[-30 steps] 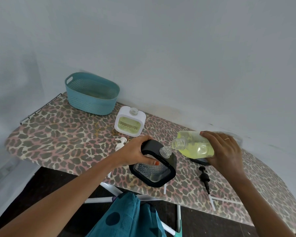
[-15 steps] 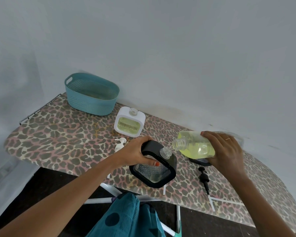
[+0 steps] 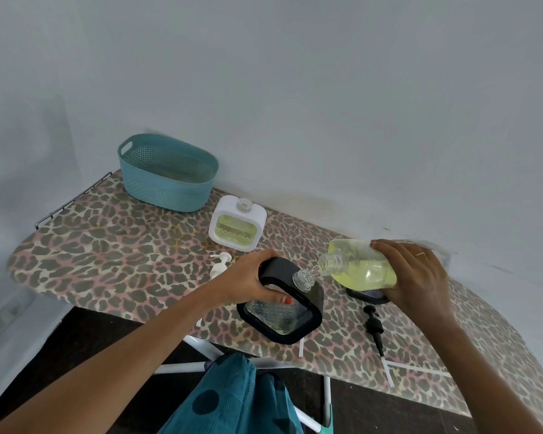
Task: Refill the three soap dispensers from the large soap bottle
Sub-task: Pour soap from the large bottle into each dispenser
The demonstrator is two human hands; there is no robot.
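While the left hand [image 3: 248, 281] curls round the top corner of the black square-framed soap dispenser with a clear window [image 3: 316, 303], tilting it near the front edge of the leopard-print ironing board [image 3: 113, 255], the right hand [image 3: 416, 277] wraps the body of the large clear plastic bottle of yellow-green soap [image 3: 359, 267], held almost level, its open mouth just beside the dispenser's threaded neck; a thin stream seems to pass between them; the bottle looks fairly full, so probably heavy, slick and squeezable; a broad grip round its middle suits it; the white square dispenser [image 3: 237, 225] stands uncapped toward the back edge.
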